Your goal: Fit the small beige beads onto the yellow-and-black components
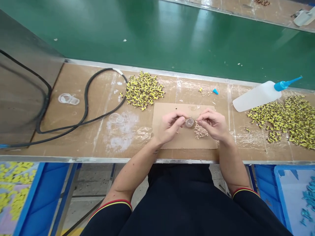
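Note:
Both hands are over a sheet of cardboard (182, 144) on the bench. Between them sits a small round clear dish (189, 123) with something greyish in it. My left hand (171, 126) is left of the dish, thumb and fingers pinched together; whatever they hold is too small to make out. On the other side my right hand (213, 123) is also in a pinch, its fingertips near a tiny pale piece I cannot name. Under its fingers lies a heap of small copper-coloured pieces (200, 131).
Heaps of small yellow-and-dark pieces lie at left (144, 90) and right (295, 119). A white squeeze bottle (257, 96) with a blue nozzle lies tilted at the right. A black cable (86, 98) loops over the left side. Blue crates (265, 186) stand below the bench.

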A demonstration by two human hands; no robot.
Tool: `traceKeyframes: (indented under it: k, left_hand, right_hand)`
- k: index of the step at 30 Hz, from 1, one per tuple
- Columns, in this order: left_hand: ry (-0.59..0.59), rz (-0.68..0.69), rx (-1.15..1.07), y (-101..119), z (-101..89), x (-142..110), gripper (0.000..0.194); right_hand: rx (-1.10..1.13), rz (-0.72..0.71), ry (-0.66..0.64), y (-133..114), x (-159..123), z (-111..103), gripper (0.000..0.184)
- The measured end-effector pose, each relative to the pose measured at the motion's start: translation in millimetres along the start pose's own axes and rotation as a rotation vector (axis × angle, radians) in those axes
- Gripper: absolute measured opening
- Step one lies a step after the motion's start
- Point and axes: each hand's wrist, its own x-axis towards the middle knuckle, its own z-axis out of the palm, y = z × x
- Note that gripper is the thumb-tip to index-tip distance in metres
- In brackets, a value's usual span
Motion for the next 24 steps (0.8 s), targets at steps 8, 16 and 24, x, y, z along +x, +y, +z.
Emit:
traceKeyframes:
  k: [8, 16, 24]
  left_hand:
    - [0.177, 0.037, -0.126, -7.7, -9.4, 9.0, 0.026]
    - [0.17, 0.009, -0.105, -1.2, -7.5, 8.8, 0.031]
    - [0.163, 0.002, -0.034, -2.5, -7.4, 8.3, 0.032]
  right_hand:
    - [-0.178, 0.083, -0.176, 24.6, 2.5, -10.8, 0.011]
    - [-0.23, 0.076, -0.2, 24.5, 3.4, -9.5, 0.012]
    - [-0.255, 0.062, -0.186, 27.1, 2.4, -6.4, 0.013]
